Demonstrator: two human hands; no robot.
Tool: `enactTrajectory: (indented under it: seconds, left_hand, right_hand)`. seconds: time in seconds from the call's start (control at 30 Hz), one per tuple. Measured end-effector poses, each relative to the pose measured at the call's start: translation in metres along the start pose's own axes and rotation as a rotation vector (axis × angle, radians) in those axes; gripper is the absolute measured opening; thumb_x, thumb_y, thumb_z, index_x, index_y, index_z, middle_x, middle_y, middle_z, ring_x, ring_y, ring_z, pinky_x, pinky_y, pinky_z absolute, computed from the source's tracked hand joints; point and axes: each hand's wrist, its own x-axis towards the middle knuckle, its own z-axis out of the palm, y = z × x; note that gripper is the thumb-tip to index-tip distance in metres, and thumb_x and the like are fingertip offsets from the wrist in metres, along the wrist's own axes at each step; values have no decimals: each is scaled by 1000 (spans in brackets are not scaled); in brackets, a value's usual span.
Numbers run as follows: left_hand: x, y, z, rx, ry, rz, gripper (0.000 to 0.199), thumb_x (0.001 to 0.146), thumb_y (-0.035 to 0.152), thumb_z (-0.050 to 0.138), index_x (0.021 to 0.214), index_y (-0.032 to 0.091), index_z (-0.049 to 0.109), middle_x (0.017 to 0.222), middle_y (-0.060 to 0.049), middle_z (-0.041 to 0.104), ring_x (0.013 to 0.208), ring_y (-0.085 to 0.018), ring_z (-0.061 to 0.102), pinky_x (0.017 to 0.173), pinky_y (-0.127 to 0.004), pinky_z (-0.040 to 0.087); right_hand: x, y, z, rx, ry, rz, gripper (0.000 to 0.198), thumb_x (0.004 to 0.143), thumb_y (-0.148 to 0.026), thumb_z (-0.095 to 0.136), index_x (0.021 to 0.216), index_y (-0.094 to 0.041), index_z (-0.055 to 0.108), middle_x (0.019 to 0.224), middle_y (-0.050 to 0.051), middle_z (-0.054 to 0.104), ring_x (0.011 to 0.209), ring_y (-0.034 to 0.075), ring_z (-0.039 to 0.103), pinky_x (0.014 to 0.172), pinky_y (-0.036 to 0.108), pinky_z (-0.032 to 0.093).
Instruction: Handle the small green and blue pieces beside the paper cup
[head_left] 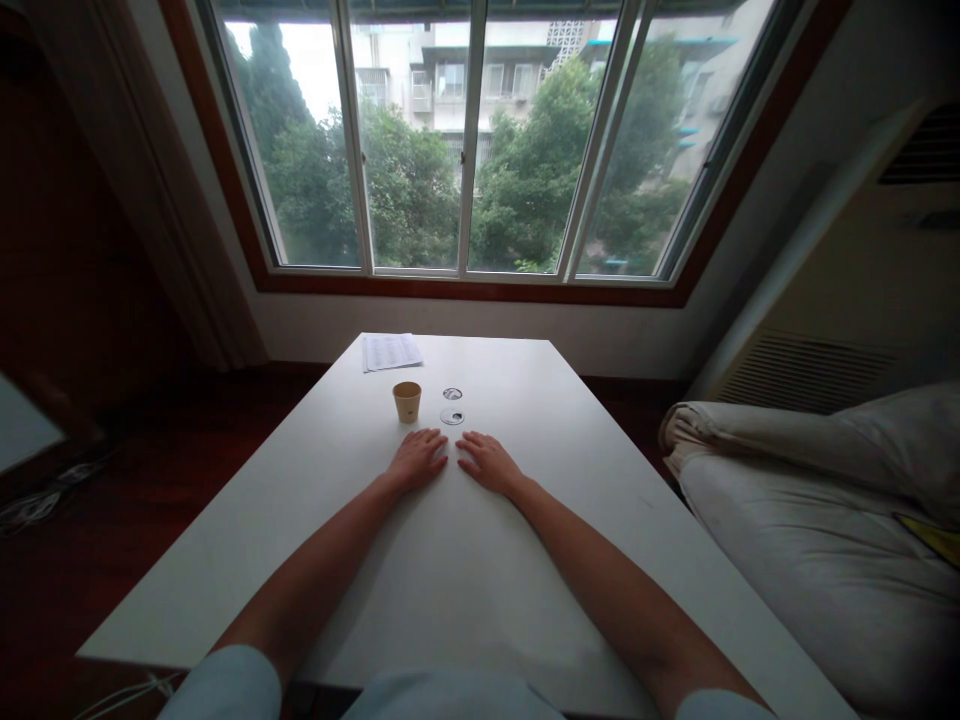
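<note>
My left hand (418, 460) lies flat on the white table (450, 600), palm down, with its fingers stretched out and nothing held. Opposite it, with a small gap between the fingertips, my right hand (489, 461) rests the same way. A tan paper cup (407, 404) stands upright just beyond my left hand, apart from it. Beyond the fingertips are two small round items with dark outlines, a nearer disc (452, 417) and a farther disc (452, 394); their kind is too small to make out.
Some printed paper sheets (392, 352) lie at the table's far left corner. Behind the table is a wide window (465, 150). A pale covered sofa or bed (787, 540) stands on the right, below a floor-standing vented unit (817, 330). Cables (45, 495) lie on the left floor.
</note>
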Motion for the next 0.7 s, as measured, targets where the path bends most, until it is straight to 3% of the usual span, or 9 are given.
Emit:
enactTrajectory:
  seconds: [0.13,0.33,0.5,0.7]
  left_hand:
    - [1,-1,3,23,-16,-50,49,95,45,47,141,29,49,153,-8,42,143,-28,34,120,-52,21]
    - [1,-5,8,19,-52,-110,59,95,57,39,148,30,40,160,-8,32,148,-31,25,120,-54,17]
    - [1,-7,10,6,-91,-124,71,92,69,33,152,30,34,163,-9,24,150,-34,16,120,-57,12]
    - [0,-6,7,19,-103,-128,73,92,70,32,152,29,33,163,-8,23,151,-34,15,120,-56,10]
  right_hand:
    - [0,0,0,-4,-11,8,48,96,-49,50,140,-29,54,152,7,44,143,27,35,118,49,28]
    - [-1,4,1,-36,-72,154,73,94,-70,37,152,-26,39,162,11,23,151,32,11,119,57,13]
    - [0,6,2,-25,-140,162,82,90,-78,32,156,-27,31,163,11,17,152,32,8,119,58,5]
    - [2,7,3,-28,-151,168,84,89,-79,32,156,-30,29,164,10,14,152,32,9,119,58,3]
